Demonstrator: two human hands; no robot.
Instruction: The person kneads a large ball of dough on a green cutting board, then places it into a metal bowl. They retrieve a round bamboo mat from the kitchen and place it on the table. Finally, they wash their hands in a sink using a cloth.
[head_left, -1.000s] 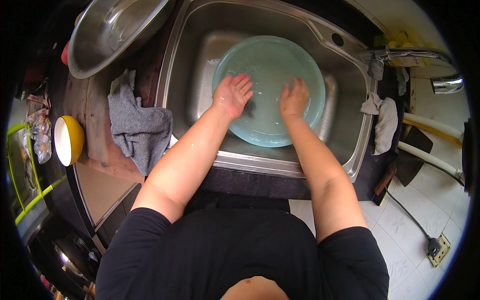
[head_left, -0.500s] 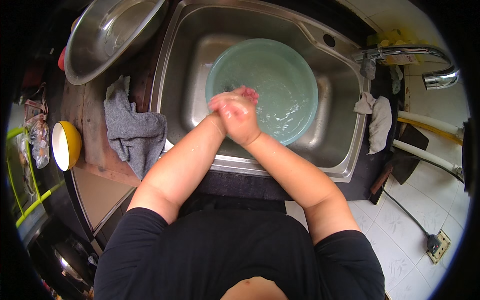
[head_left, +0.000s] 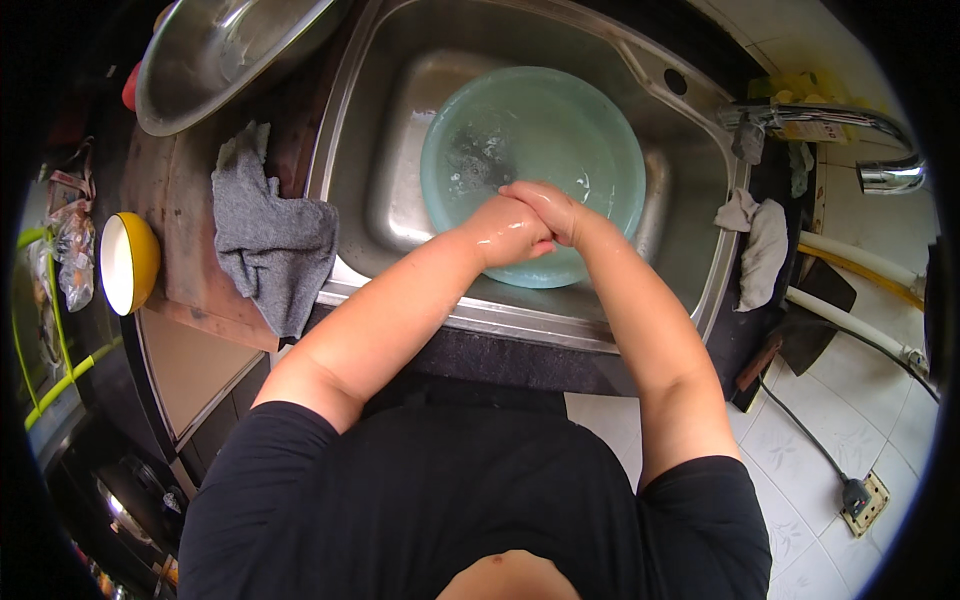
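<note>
Both hands are wet and clasped together over the near part of a pale green basin (head_left: 612, 120) holding water. My left hand (head_left: 507, 232) is closed, its fingers curled against my right hand. Over the top of it wraps my right hand (head_left: 552, 208), fingers bent round the knuckles. I see no object between them, though the palms are hidden. Dark reflections and ripples show on the water to the far left of the hands. The basin stands inside a steel sink (head_left: 395, 175).
A chrome faucet (head_left: 840, 118) is at the right, with a pale cloth (head_left: 762, 255) on the sink's right edge. Left of the sink lie a grey towel (head_left: 272, 230), a yellow bowl (head_left: 145, 263) and a large steel basin (head_left: 205, 75). A cleaver (head_left: 815, 320) hangs at right.
My clasped hands have moved right and slightly nearer. The right hand has shifted from over the left hand's wrist side to its knuckles. The view has shifted slightly.
</note>
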